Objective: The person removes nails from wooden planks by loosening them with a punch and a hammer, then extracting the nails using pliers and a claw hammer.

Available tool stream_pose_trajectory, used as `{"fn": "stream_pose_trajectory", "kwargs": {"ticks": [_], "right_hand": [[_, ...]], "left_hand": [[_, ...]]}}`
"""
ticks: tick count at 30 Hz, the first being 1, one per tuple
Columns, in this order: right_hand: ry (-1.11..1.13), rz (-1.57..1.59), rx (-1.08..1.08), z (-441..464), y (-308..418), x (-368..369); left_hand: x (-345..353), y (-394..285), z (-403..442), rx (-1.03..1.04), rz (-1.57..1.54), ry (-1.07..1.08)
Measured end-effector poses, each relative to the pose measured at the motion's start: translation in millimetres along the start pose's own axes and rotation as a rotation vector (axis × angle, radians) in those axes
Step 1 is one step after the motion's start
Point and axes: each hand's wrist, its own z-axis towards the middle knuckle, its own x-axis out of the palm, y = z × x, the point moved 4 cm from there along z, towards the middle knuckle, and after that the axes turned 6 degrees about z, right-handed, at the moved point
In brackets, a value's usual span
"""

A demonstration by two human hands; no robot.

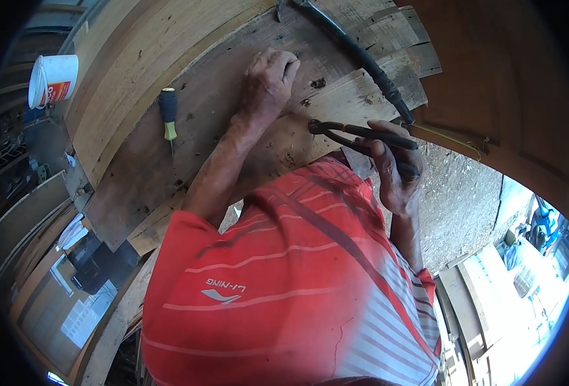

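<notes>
My right hand (394,170) is wrapped around the dark handles of a pair of pincers (342,131). Their jaws point left, over the edge of the wooden boards. On the worn boards (233,106) rests my left hand (270,80), its fingers curled closed. Whatever it may pinch is hidden. A screwdriver (169,119) with a black and yellow-green handle lies left of my left forearm. Beyond my right hand, a long tool with a black wrapped handle (368,64), perhaps a hammer, lies across the boards; its head is cut off at the top edge.
A white bucket (54,80) with a red label stands at the far left. To the right is a brown wooden panel (490,83) with a thin yellowish cord (451,136) by it. Planks (471,302) lie at the lower right, near bright clutter.
</notes>
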Motion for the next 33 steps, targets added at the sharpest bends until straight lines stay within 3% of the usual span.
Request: {"fn": "stream_pose_trajectory", "kwargs": {"ticks": [3, 5, 9, 12, 15, 18, 21, 24, 27, 32, 33], "right_hand": [[-0.039, 0.163, 0.013, 8, -2, 0], [-0.058, 0.212, -0.053, 18, 9, 2], [0.049, 0.064, -0.209, 49, 52, 13], [0.187, -0.029, -0.163, 71, 68, 33], [0.373, -0.196, -0.214, 94, 61, 45], [0.559, -0.305, -0.234, 109, 64, 60], [0.669, -0.3, -0.22, 120, 67, 70], [0.762, -0.334, -0.198, 125, 66, 75], [0.856, -0.351, -0.184, 127, 69, 82], [0.817, -0.306, -0.204, 121, 62, 87], [0.929, -0.237, -0.07, 126, 75, 85]], "left_hand": [[-19, -6, -6, -0.015, -0.081, 0.008], [-26, -16, -11, 0.115, -0.108, -0.016], [-32, -31, -9, 0.15, -0.32, 0.013], [-39, -46, 3, 0.116, -0.627, 0.044], [-39, -47, 9, 0.146, -0.731, 0.133], [-33, -31, 7, 0.059, -0.588, 0.248], [-28, -27, -4, 0.083, -0.657, 0.045], [-16, -22, -21, -0.022, -0.633, 0.027], [-23, -27, -24, 0.047, -0.636, -0.11], [-35, -24, -23, -0.005, -0.568, 0.0], [-34, -25, -26, -0.014, -0.57, -0.001]]}}
